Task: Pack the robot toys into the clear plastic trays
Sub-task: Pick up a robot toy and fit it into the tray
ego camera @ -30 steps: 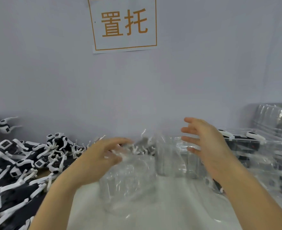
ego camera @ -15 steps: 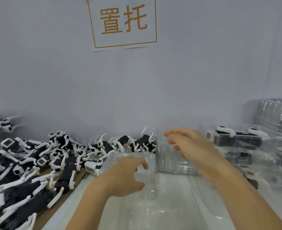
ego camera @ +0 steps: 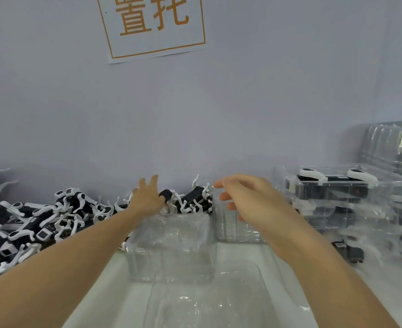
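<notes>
Robot toys (ego camera: 41,223) lie heaped at left against the wall (ego camera: 242,114), an empty tray (ego camera: 171,245) to their right. Filled trays (ego camera: 351,202) stand stacked at far right.

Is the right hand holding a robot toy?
No. The right hand hangs open above the stack of clear trays with nothing in its fingers; the loose toys lie to the left.

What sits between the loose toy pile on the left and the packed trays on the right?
In the head view, empty clear trays and both hands, left hand and right hand, lie between the toy pile and packed trays.
</notes>
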### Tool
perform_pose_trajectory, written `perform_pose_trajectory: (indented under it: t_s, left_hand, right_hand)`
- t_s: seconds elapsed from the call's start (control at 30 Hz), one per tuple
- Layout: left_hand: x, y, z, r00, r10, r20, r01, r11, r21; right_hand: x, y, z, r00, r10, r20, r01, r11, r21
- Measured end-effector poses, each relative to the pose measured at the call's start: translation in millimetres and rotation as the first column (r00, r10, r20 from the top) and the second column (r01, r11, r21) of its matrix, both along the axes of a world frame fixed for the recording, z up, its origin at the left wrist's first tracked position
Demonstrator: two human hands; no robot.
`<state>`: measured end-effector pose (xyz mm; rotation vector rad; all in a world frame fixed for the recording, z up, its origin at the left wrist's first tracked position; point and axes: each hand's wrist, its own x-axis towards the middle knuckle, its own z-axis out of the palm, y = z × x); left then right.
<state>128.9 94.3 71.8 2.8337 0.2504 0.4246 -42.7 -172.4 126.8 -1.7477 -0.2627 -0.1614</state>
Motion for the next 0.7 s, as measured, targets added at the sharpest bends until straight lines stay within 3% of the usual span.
perform_pose_trajectory:
  t_s: [0.2,0.3,0.5,0.57,0.63,0.7]
  left_hand:
    - [13.1,-9.8,-13.5,0.994,-0.069,0.082,0.075,0.995,-0.07]
    - [13.2,-12.1,-12.4,0.982,-0.014,0.186,0.009,1.0,0.03]
    - [4.6,-15.0,40.1,0.93,0.046,0.365,0.062,0.958,-0.279]
    - [-6.7,-25.0,65.3,0.882,0.085,0.463,0.152,0.879,-0.452]
    - [-24.5,-40.9,89.9,0.85,0.119,0.514,0.284,0.717,-0.636]
    - [-45.9,-55.0,108.5,0.832,0.113,0.544,0.398,0.562,-0.725]
  right_hand:
    - [-1.7,-0.7,0.5,0.999,0.054,-0.004,-0.054,0.999,-0.005]
    - [-0.8,-5.2,0.7,0.999,0.049,-0.002,-0.049,0.999,0.019]
    - [4.0,-5.8,-2.7,0.998,0.064,-0.004,-0.064,0.997,0.036]
    - [4.1,-3.3,-5.2,0.998,0.062,-0.006,-0.062,0.998,0.028]
    - [3.6,-1.9,-6.9,0.998,0.067,-0.011,-0.067,0.998,0.022]
    - [2.7,-1.4,-7.1,0.998,0.06,-0.015,-0.06,0.998,0.027]
